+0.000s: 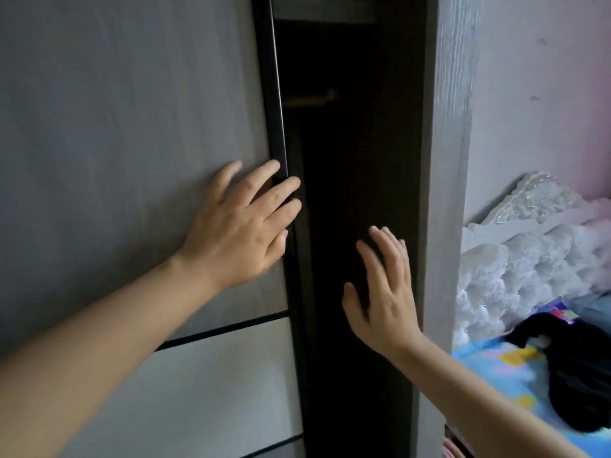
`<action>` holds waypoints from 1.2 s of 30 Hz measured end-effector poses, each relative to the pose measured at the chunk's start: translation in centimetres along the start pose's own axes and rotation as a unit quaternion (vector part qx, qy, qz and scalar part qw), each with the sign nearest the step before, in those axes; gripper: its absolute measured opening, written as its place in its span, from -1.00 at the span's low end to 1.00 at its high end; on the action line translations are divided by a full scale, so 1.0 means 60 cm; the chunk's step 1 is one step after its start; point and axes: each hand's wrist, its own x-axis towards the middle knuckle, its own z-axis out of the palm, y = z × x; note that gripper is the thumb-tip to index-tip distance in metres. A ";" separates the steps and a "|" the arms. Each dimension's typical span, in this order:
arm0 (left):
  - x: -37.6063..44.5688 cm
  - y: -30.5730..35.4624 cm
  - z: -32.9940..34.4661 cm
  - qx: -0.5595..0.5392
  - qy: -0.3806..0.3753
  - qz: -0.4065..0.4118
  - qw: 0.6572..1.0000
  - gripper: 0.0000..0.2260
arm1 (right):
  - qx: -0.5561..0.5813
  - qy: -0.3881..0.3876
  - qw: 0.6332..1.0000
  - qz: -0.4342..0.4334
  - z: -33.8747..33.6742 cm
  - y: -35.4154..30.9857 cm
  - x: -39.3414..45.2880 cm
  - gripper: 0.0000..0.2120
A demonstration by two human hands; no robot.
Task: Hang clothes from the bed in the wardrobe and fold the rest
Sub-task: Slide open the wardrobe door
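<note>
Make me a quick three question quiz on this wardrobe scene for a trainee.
1. True or false: the left hand lies flat on the sliding door, fingers at its edge.
2. The right hand holds: A a hanger, B nothing, C a black garment.
3. Fill in: the black garment lies on the ____.

Key: 1 true; 2 B; 3 bed.

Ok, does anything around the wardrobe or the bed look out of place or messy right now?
Only one thing: a black garment lies crumpled in a heap on the bright patterned bedsheet, not folded or hung. The grey sliding wardrobe door is just partly open under the left hand, the right hand beside it.
</note>
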 end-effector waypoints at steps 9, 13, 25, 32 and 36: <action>-0.183 -0.073 -0.130 0.161 -0.113 -0.265 0.944 -0.49 | 0.275 0.027 0.958 -0.080 0.149 -0.191 0.072 -0.64; -0.240 -0.115 -0.173 0.195 -0.180 -0.330 0.906 -0.47 | 0.328 0.013 0.939 -0.098 0.209 -0.276 0.076 -0.54; -0.428 -0.246 -0.257 0.172 -0.212 -0.363 0.891 -0.41 | 0.399 0.038 0.912 -0.083 0.310 -0.469 0.061 -0.49; -0.521 -0.307 -0.285 0.152 -0.222 -0.358 0.894 -0.39 | 0.404 0.031 0.911 -0.073 0.351 -0.562 0.056 -0.51; -0.569 -0.339 -0.304 0.151 -0.210 -0.348 0.901 -0.39 | 0.414 0.017 0.908 -0.069 0.369 -0.613 0.058 -0.52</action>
